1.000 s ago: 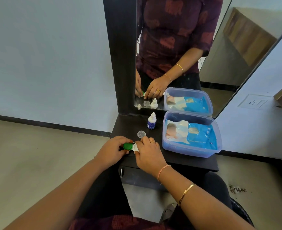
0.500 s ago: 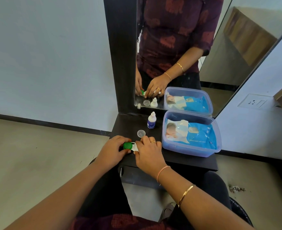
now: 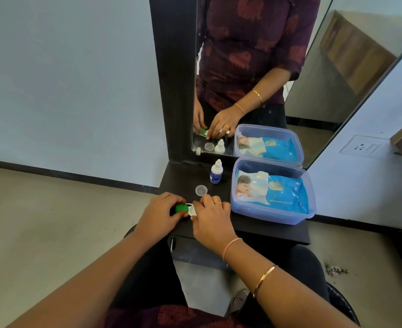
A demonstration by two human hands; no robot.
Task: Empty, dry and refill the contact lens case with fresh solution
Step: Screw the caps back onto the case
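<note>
our hands meet at the front left corner of the dark shelf (image 3: 254,229), both clamped on the contact lens case (image 3: 191,210). our left hand (image 3: 158,215) curls thumb and fingers round the green cap (image 3: 180,208) on the case's left well and pinches it from the sides. our right hand (image 3: 210,217) grips the case's other end with its fingers bent down over it, so that well, and whatever covers it, is hidden from us. between the two hands we see only a short stretch of the white body, lying low on the shelf. the cap is round and bright green and sits on its well; we cannot tell how tightly. a gold ring shows on one finger of the right hand, and two bangles sit on that wrist and forearm. just behind the right hand a small clear round lid (image 3: 201,190) lies flat on the shelf. farther back a white solution bottle (image 3: 216,172) with a blue label stands upright, near the mirror (image 3: 337,91). beside the bottle, to the right, a clear plastic box (image 3: 266,216) holds a blue pack of baby wipes (image 3: 280,192).
</note>
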